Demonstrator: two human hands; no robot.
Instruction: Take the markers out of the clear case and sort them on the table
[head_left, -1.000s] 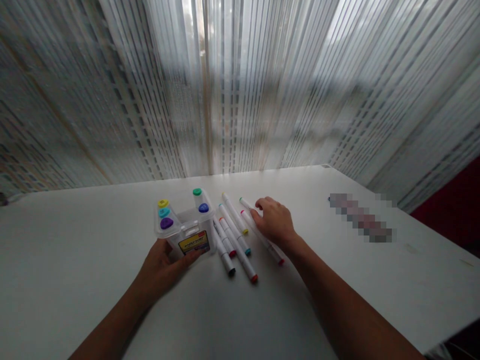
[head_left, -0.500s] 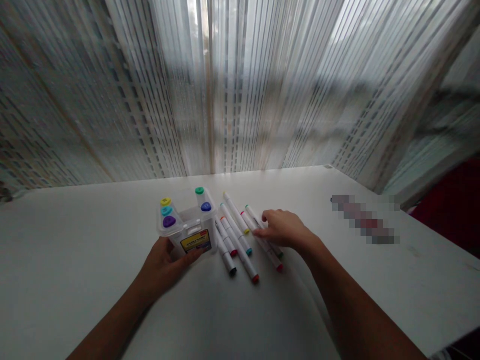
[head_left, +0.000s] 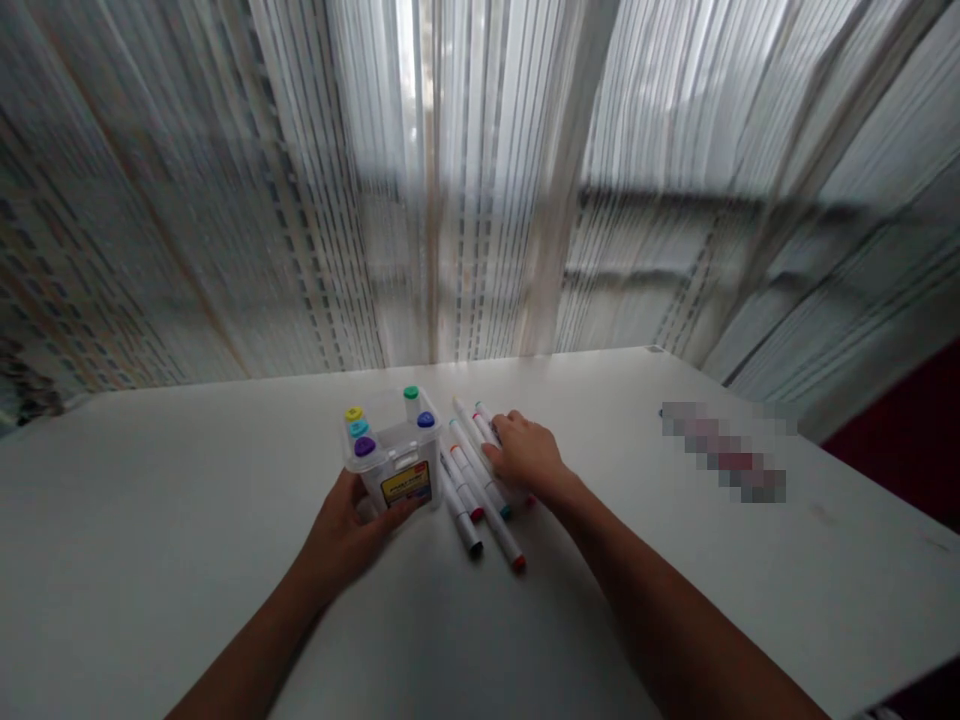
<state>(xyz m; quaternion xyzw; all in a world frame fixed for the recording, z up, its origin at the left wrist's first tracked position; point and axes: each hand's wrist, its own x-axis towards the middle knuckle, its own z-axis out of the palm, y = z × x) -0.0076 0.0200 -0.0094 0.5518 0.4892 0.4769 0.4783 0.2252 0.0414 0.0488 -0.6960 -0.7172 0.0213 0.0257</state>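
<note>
A clear plastic marker case (head_left: 397,465) with a yellow label stands on the white table, tilted slightly. My left hand (head_left: 352,525) grips its lower front and side, thumb across the label. Inside it stand several markers, with yellow, light blue, purple, green and blue cap ends. To its right lies a loose row of white markers (head_left: 491,515), with black, red, orange and teal ends showing. My right hand (head_left: 529,455) is closed over the rightmost markers, fingers curled around their upper part. The hand and wrist hide much of these markers.
The white table (head_left: 187,500) reaches back to a striped sheer curtain (head_left: 480,200). A pixelated long object (head_left: 724,452) lies on the right side of the table. Something dark red (head_left: 900,400) is beyond the right edge.
My right hand has moved left and closed on the rightmost markers, which now lie nearer the others. My left hand still holds the case. The whole view has shifted a little.
</note>
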